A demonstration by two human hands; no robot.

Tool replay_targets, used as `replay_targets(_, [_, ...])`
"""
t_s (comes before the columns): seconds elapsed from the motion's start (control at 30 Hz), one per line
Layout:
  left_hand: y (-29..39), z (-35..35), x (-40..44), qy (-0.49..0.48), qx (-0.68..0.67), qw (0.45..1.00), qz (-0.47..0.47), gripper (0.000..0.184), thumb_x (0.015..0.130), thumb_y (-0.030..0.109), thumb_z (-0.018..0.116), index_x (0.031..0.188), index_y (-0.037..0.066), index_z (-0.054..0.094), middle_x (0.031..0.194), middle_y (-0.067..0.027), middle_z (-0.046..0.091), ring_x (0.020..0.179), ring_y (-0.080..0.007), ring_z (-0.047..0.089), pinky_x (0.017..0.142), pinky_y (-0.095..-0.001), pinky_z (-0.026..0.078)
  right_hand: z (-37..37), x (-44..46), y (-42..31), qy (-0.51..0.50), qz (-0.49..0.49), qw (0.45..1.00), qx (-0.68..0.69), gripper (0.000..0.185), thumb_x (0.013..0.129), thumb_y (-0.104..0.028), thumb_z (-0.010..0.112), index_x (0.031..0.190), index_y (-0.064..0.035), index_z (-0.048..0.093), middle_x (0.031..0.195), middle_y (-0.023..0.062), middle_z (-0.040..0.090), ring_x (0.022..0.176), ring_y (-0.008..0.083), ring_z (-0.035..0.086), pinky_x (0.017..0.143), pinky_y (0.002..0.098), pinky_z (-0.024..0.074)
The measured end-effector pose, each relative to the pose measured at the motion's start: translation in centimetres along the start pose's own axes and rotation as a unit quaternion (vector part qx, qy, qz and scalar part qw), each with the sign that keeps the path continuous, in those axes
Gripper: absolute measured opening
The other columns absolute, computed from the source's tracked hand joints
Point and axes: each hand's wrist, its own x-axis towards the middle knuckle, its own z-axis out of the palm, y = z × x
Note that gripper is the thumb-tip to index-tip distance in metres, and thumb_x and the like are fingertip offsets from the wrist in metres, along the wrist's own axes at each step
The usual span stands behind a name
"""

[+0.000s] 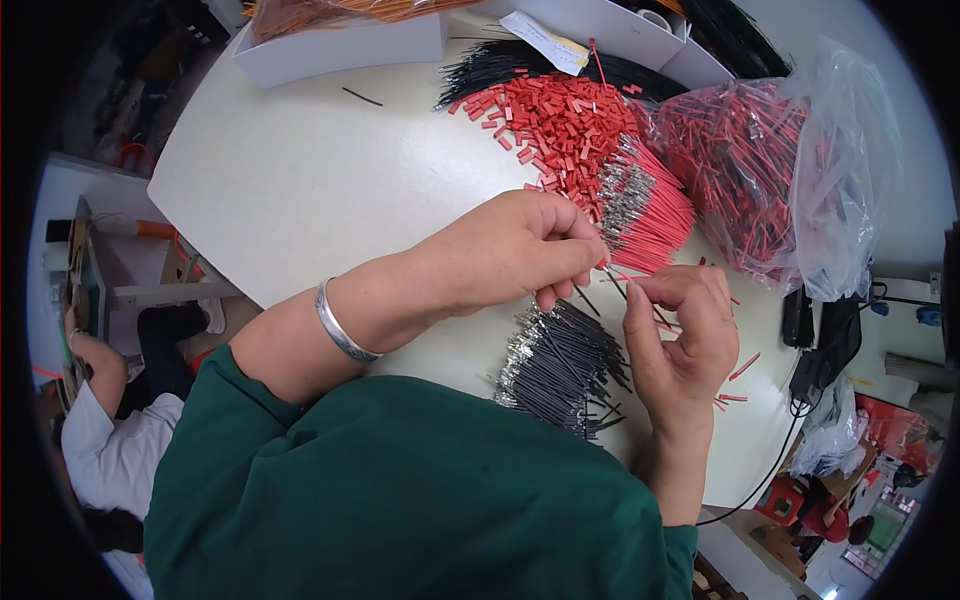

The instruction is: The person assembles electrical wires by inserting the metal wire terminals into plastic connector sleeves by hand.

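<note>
My left hand [530,245], with a silver bangle [340,322] on its wrist, pinches a small red connector housing [602,264] between thumb and fingertips. Close beside it, my right hand [690,335] is closed in a pinch on a thin red wire [624,277] that reaches toward the housing. A short black wire [614,282] also shows between the hands; which fingers hold it I cannot tell. Beyond my hands lie a heap of red housings [570,115] and a bundle of red wires with metal terminals [655,215]. Black wires with metal terminals [565,360] are piled below my left hand.
A clear bag of red wires [740,160] stands at the right of the white table [330,180]. Long black wires [490,72], a paper label [545,42] and a white box [345,50] are at the back. A person [130,420] sits at the left.
</note>
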Motion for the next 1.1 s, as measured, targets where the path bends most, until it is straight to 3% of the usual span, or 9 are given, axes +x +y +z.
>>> replay_targets(0.33, [-0.3, 0.1, 0.0, -0.001, 0.041, 0.999, 0.006, 0.016, 0.102, 0.016, 0.064, 0.104, 0.001, 0.067, 0.087, -0.0011, 0.064, 0.075, -0.0064, 0.061, 0.063, -0.0221, 0.052, 0.1, -0.2, -0.1, -0.024, 0.070, 0.993, 0.089, 0.014, 0.077, 0.005, 0.076, 0.082, -0.0034, 0.065, 0.079, 0.0077, 0.065, 0.072, 0.0212, 0.058, 0.063, 0.0321, 0.0466])
replay_targets(0.43, [-0.1, 0.0, 0.0, -0.002, 0.044, 0.999, -0.002, 0.016, 0.102, 0.015, 0.063, 0.105, 0.000, 0.067, 0.087, -0.0010, 0.064, 0.074, -0.0063, 0.061, 0.063, -0.0215, 0.052, 0.2, -0.2, 0.0, -0.039, 0.068, 0.993, 0.089, 0.012, 0.080, 0.004, 0.075, 0.084, -0.0024, 0.065, 0.080, 0.0080, 0.066, 0.072, 0.0205, 0.059, 0.064, 0.0312, 0.0474])
replay_targets(0.63, [-0.5, 0.3, 0.2, 0.014, 0.033, 0.999, 0.018, 0.014, 0.102, 0.013, 0.064, 0.104, 0.000, 0.067, 0.087, -0.0010, 0.065, 0.073, -0.0065, 0.061, 0.062, -0.0218, 0.052, 0.3, -0.4, -0.1, -0.075, 0.154, 0.976, 0.131, 0.006, 0.088, 0.000, 0.071, 0.093, 0.0009, 0.068, 0.084, 0.0095, 0.067, 0.072, 0.0182, 0.062, 0.066, 0.0307, 0.0497])
replay_targets(0.93, [-1.3, 0.8, 0.2, 0.018, -0.006, 0.999, 0.048, 0.012, 0.102, 0.011, 0.064, 0.106, 0.001, 0.067, 0.088, -0.0012, 0.067, 0.075, -0.0054, 0.062, 0.063, -0.0208, 0.053, 0.9, -0.9, 0.0, -0.060, 0.160, 0.977, 0.131, 0.006, 0.089, -0.001, 0.070, 0.095, 0.0010, 0.069, 0.083, 0.0101, 0.067, 0.067, 0.0182, 0.062, 0.063, 0.0307, 0.0497])
replay_targets(1.03, [-1.4, 1.1, -0.1, 0.035, 0.014, 0.998, 0.043, 0.011, 0.102, 0.010, 0.064, 0.106, 0.001, 0.067, 0.090, -0.0011, 0.068, 0.076, -0.0049, 0.063, 0.063, -0.0201, 0.054, 0.7, -0.8, -0.2, -0.090, 0.165, 0.976, 0.109, 0.008, 0.097, -0.002, 0.066, 0.098, 0.0054, 0.068, 0.084, 0.0068, 0.069, 0.074, 0.0113, 0.065, 0.069, 0.0258, 0.0508])
replay_targets(1.1, [-1.5, 1.3, -0.1, 0.042, 0.021, 0.998, 0.047, 0.011, 0.102, 0.010, 0.065, 0.107, 0.001, 0.067, 0.091, -0.0011, 0.069, 0.075, -0.0049, 0.063, 0.063, -0.0200, 0.054, 1.1, -0.9, -0.3, -0.069, 0.174, 0.975, 0.120, 0.006, 0.092, -0.002, 0.069, 0.096, 0.0027, 0.068, 0.083, 0.0089, 0.067, 0.069, 0.0157, 0.062, 0.064, 0.0289, 0.0496])
